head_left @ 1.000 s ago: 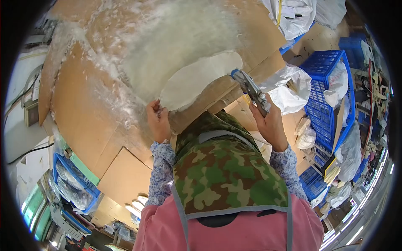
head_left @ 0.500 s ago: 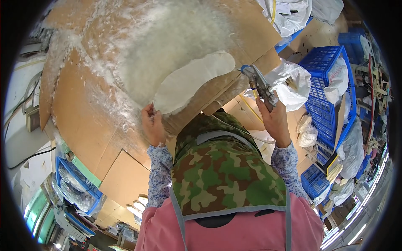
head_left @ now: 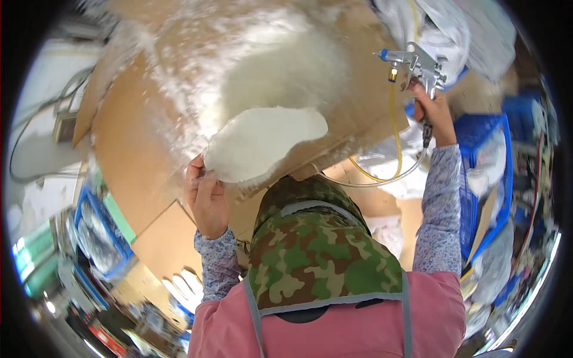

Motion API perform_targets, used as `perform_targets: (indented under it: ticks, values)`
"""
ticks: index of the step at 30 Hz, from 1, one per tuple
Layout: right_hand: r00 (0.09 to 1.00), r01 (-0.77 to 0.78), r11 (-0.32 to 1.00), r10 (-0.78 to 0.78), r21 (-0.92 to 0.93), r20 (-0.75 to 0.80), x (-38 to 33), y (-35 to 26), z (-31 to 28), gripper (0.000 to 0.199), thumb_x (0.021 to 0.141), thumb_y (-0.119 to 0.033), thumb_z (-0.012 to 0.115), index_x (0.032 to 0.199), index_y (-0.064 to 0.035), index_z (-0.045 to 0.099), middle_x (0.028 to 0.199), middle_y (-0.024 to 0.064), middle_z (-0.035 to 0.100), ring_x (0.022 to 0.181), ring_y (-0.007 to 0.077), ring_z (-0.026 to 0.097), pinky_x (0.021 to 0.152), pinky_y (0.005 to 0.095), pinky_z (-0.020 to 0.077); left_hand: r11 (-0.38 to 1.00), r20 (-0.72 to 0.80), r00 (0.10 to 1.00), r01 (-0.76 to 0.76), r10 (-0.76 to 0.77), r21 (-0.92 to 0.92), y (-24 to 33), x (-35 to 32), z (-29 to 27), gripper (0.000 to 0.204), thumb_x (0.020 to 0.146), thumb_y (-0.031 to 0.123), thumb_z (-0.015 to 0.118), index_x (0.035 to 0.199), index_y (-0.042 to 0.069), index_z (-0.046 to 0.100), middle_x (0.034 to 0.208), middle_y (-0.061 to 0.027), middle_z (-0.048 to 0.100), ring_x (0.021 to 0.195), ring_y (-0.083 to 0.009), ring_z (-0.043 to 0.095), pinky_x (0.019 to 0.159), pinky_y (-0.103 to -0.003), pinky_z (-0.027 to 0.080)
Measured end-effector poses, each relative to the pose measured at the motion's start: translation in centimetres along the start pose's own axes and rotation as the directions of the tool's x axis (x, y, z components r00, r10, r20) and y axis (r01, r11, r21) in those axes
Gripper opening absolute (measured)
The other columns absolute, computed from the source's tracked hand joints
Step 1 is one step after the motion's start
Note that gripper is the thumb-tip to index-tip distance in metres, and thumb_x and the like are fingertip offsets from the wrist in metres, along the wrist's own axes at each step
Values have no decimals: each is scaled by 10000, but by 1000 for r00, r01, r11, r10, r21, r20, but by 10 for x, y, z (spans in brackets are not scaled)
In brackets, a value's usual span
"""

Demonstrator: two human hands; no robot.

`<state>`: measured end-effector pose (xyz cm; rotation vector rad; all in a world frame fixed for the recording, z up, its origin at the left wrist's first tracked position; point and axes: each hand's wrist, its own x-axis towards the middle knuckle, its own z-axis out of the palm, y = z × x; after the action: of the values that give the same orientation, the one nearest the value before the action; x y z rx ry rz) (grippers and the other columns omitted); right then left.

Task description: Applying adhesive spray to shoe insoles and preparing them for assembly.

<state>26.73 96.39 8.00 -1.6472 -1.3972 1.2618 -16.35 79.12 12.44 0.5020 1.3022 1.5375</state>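
Note:
My left hand (head_left: 206, 197) pinches the heel-side edge of a white, insole-shaped sheet (head_left: 262, 143), which extends rightward over the cardboard. My right hand (head_left: 433, 110) is wrapped round the handle of a metal spray gun (head_left: 418, 65) with a blue nozzle end pointing left. A yellow hose (head_left: 397, 137) hangs from under the gun's front, and a clear hose (head_left: 412, 170) runs from its grip. The gun is up and to the right of the sheet, apart from it. White residue (head_left: 197, 77) coats the brown cardboard surface (head_left: 131, 131) beyond the sheet.
On the right stands a blue plastic crate (head_left: 504, 179) with bags in it. White plastic bags (head_left: 471, 36) lie at the far right. Another blue crate (head_left: 122, 238) holds bagged items at the left. Several pale sole-shaped pieces (head_left: 184, 289) lie at lower left.
My right hand has lifted the spray gun up and to the right, away from the sheet. My left hand has shifted slightly left and nearer with the sheet, which has turned a little.

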Motion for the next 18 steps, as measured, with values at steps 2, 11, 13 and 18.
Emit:
perform_targets:
  ticks: [2, 11, 13, 18]
  values:
    - [998, 1, 998, -4, 60, 60, 49, -4, 8, 359, 915, -406, 608, 910, -59, 699, 592, -30, 556, 481, 64, 487, 439, 218, 336, 1000, -69, 997, -16, 15, -15, 14, -13, -9, 359, 839, 35, 532, 1197, 21, 514, 982, -14, 567, 864, -97, 547, 753, -240, 438]
    - [985, 114, 890, -45, -441, 164, 222, 73, -30, 493, 928, -427, 582, 1065, 39, 671, 959, 96, 677, 856, 178, 613, 748, 295, 475, 983, -437, 887, -182, 148, -37, 57, -109, -81, 368, 824, 68, 544, 1185, -1, 532, 856, 23, 578, 703, -43, 481, 636, -185, 381]
    - [932, 325, 909, -261, -261, 252, 224, 77, -20, 592, 950, -393, 556, 1322, 62, 486, 1297, 157, 547, 1161, 233, 524, 970, 308, 405, 971, -536, 832, -223, 143, -87, 56, -130, -84, 362, 842, 44, 517, 1202, 14, 528, 951, 7, 596, 770, -75, 539, 689, -215, 429]
    - [947, 282, 543, -290, -791, 138, 140, 37, 76, 589, 932, -364, 588, 1338, 41, 452, 1308, 207, 532, 1184, 296, 525, 966, 369, 432, 933, -622, 753, -347, 215, -99, 46, -198, -130, 343, 872, 61, 510, 1213, 29, 516, 1083, -50, 615, 990, -156, 600, 860, -318, 494]
